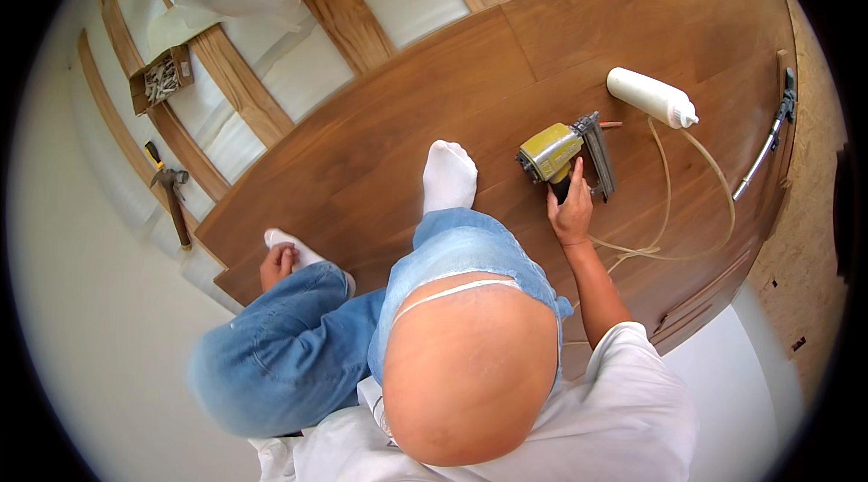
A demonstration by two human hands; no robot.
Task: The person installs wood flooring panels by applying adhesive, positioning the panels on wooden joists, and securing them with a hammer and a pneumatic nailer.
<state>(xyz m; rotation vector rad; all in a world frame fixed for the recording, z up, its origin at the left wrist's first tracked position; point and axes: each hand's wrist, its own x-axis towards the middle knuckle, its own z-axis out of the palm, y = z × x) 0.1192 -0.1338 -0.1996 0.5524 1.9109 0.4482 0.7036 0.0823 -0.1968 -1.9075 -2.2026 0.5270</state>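
Note:
My right hand (572,210) is wrapped round the black handle of a yellow and grey nail gun (553,151), which lies over the brown floorboards (380,147). A pale, thin air hose (731,202) loops on the boards to the right of the gun. Just beyond the gun, a white squeeze bottle (646,95) lies on its side. At the left, my left hand (278,263) rests by my white-socked foot (300,249). Its fingers are curled together, and whatever they may hold is too small to make out.
Wooden battens (348,16) run over white foam sheet beyond the boards. On the far left are a hammer (172,197) and an open cardboard box (142,99) of small pale pieces. A metal bar (762,156) stands along the right edge, beside chipboard (805,220).

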